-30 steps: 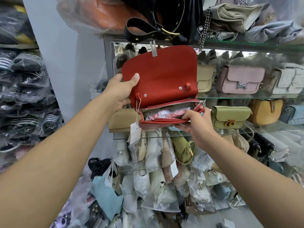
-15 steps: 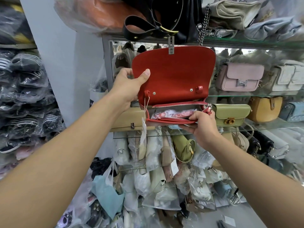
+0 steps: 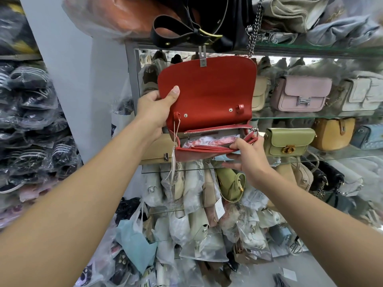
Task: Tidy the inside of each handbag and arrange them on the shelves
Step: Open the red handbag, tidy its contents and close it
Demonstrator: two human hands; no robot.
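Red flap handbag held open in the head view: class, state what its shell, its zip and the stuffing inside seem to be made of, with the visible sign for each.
Red flap handbag: leather or imitation, unclear which; matte, finely grained, smooth flap. Silvery zip: metal teeth, by their glint. Red-and-white stuffing: crumpled filling in clear plastic film, by the glossy wrinkles.

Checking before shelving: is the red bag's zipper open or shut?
Open. The red handbag has its zipper gaping, plastic-wrapped stuffing visible inside.
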